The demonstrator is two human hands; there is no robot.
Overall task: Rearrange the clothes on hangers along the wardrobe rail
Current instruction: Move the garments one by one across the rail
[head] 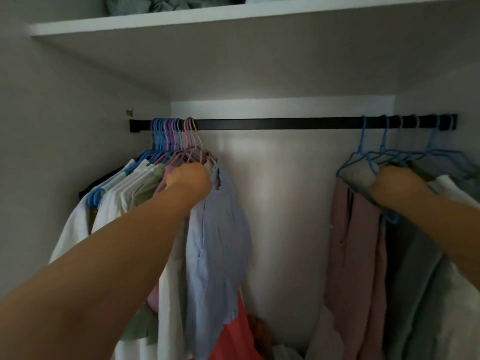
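Note:
A black rail (pixel 280 123) runs across the wardrobe. At its left end hang several packed hangers (pixel 171 136), blue, purple and pink, with white, green and light blue garments; the light blue shirt (pixel 220 229) is rightmost of this bunch. My left hand (pixel 188 181) is closed among the shoulders of these clothes, just left of the blue shirt. At the right end hang several blue hangers (pixel 405 152) with a pink garment (pixel 355 242), grey and white ones. My right hand (pixel 397 185) is closed on the hanger shoulder beside the pink garment.
A white shelf (pixel 181 22) sits above, with bundled green-grey fabric (pixel 145 3) on it. The rail's middle stretch is bare. A red garment (pixel 233 339) and loose clothes lie low at the wardrobe's bottom. White walls close in on both sides.

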